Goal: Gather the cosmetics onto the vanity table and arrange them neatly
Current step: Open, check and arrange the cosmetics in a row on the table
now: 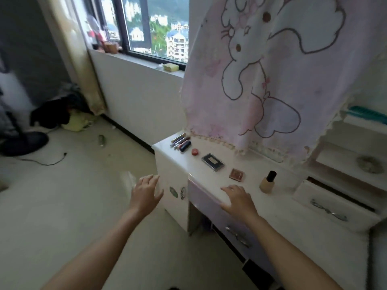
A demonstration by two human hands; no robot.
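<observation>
White vanity surface [278,208] lined with cosmetics, a person reaching in.
Running 10 o'clock to 4 o'clock: slim tubes [181,142] bunched too tightly to count, one red pot [195,152], one black palette [212,162], one reddish square compact [237,174], one upright beige bottle [267,183]; labels unreadable. The left hand [146,192] hovers relaxed and empty off the edge; the right hand [237,198] lies flat on the surface.

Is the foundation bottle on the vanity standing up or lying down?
Upright: the foundation bottle stands on its base, black cap on top.
</observation>
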